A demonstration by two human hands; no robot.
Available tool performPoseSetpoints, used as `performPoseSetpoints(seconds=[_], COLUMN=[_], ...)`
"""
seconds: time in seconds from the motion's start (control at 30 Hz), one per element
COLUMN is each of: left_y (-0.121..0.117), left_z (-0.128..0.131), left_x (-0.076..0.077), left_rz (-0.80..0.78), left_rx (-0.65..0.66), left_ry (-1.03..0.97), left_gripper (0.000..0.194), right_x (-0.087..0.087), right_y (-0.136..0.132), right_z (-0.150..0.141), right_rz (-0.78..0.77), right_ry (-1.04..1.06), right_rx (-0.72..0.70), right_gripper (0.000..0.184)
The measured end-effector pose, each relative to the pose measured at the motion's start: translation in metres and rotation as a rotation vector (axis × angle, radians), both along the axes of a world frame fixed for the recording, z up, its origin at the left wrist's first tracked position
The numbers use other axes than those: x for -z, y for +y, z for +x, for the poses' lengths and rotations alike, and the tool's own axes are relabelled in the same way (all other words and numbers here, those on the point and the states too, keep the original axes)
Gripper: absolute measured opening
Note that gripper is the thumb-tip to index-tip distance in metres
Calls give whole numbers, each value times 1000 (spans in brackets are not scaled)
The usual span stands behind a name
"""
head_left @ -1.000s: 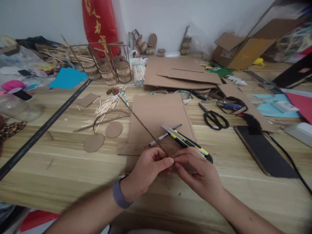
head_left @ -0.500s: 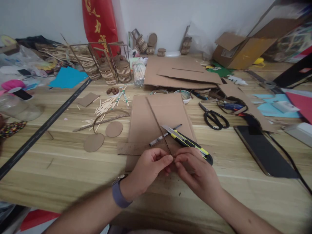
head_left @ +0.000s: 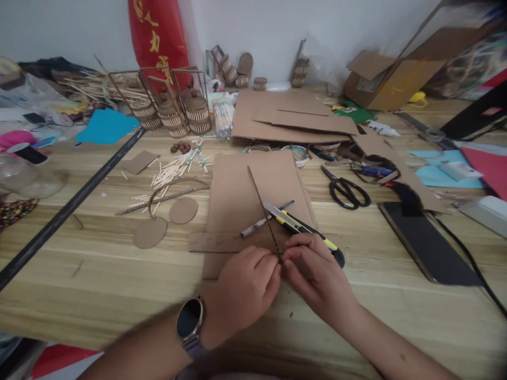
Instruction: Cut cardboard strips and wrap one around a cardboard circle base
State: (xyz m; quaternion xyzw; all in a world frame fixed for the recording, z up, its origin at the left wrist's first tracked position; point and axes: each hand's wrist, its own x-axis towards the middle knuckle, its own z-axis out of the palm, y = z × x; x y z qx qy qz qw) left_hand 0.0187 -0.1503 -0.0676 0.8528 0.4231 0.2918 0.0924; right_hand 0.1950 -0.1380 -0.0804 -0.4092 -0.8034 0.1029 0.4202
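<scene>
Strip [head_left: 256, 187] points away from the fingers, long axis slanting left, near end pinched in the right hand [head_left: 322, 274]; left hand [head_left: 247, 287] curls just beside, equally near, its grip hidden, can't tell. Beyond the fingertips, knife [head_left: 301, 227] and pen [head_left: 253, 228] crowd the strip, above card [head_left: 233, 184]. Scissors [head_left: 346, 194] sit farther, rightward.

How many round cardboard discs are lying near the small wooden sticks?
2: the left disc, and the right disc, slightly farther back, beside the cardboard stack. None looks hidden.
</scene>
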Motion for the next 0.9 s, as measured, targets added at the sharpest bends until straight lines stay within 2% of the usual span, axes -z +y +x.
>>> performPoseSetpoints(seconds=[0.17, 0.33, 0.9], left_y=[1, 1, -5], left_z=[0, 1, 2], left_x=[7, 7, 5], left_rz=[93, 146, 169], left_rx=[16, 25, -3], left_ry=[79, 104, 172], left_gripper=[27, 27, 22], right_x=[3, 2, 2], right_y=[1, 0, 2], right_z=[-1, -1, -3], right_rz=[-41, -73, -227], right_ry=[-8, -2, 101], right_rx=[-47, -84, -104], right_gripper=[12, 12, 15])
